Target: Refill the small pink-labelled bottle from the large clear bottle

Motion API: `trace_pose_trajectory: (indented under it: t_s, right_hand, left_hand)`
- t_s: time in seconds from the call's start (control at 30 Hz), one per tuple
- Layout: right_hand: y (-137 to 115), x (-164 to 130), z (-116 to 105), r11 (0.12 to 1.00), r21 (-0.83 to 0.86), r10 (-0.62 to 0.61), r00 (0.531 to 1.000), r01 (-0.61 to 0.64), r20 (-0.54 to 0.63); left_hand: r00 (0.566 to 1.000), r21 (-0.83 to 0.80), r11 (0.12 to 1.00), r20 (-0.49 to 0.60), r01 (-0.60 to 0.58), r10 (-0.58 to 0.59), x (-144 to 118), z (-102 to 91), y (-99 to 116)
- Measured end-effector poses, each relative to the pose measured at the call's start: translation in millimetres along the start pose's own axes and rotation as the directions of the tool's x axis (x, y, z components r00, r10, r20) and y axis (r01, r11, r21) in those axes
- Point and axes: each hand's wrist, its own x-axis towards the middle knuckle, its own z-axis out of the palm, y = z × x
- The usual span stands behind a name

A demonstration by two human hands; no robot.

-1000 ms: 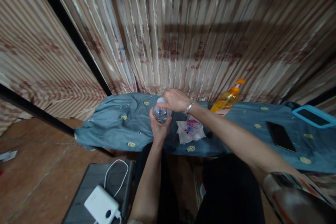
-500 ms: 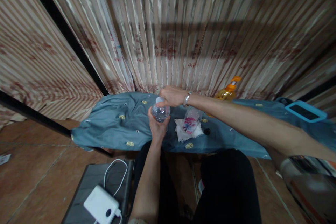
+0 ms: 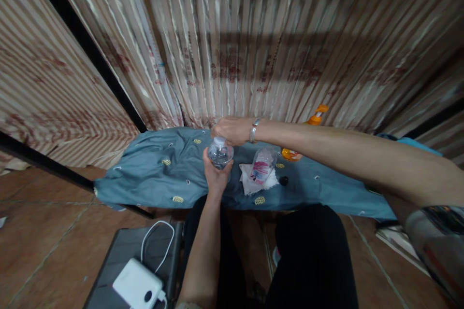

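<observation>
My left hand (image 3: pixel 216 174) wraps round a clear plastic bottle (image 3: pixel 220 153) that stands upright over the blue cloth. A white cap (image 3: pixel 219 141) shows at the bottle's mouth. Curled against the cap's far side, the fingers of my right hand (image 3: pixel 232 130) are closed and partly hidden; a silver bracelet (image 3: pixel 253 130) circles that wrist. To the right, a second clear bottle with a pink label (image 3: pixel 263 166) lies tilted on a white cloth (image 3: pixel 250 183). A small black round object (image 3: pixel 283 181) is beside it.
Behind my right forearm stands an orange pump bottle (image 3: pixel 292 154), partly covered. A patterned blue cloth (image 3: pixel 145 174) covers the narrow table, close to a striped curtain (image 3: pixel 253 58). A white power bank (image 3: pixel 136 282) with a cable lies on a dark stool (image 3: pixel 108 256) at lower left.
My right hand has turned over the bottle top and shifted slightly left, leaving the white cap more exposed. Its forearm now hides most of the blue-framed object at right. My left hand keeps its hold.
</observation>
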Motion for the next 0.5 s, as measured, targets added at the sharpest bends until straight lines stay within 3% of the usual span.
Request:
trace_pose_trajectory:
  t_s: [0.13,0.23,0.37,0.5]
  right_hand:
    - [10.9,-7.3,1.5,0.986,0.167,0.039,0.989,-0.016,-0.14]
    - [23.5,-27.6,14.3,0.93,0.364,0.178,0.934,-0.057,-0.31]
    - [33.9,-83.1,64.2,0.775,0.629,0.434,0.769,-0.053,-0.469]
    - [35.3,-148.5,146.7,0.628,0.773,0.682,0.544,-0.094,-0.488]
  left_hand:
    - [1.0,-0.017,1.0,0.017,-0.002,0.002,-0.1,-0.9,1.6]
    - [1.0,-0.017,1.0,0.008,-0.005,0.005,0.1,-1.0,1.3]
    - [1.0,0.023,1.0,-0.006,-0.01,0.01,1.1,-0.8,-1.6]
    - [1.0,0.042,0.999,-0.005,-0.001,0.001,1.9,-1.7,-3.9]
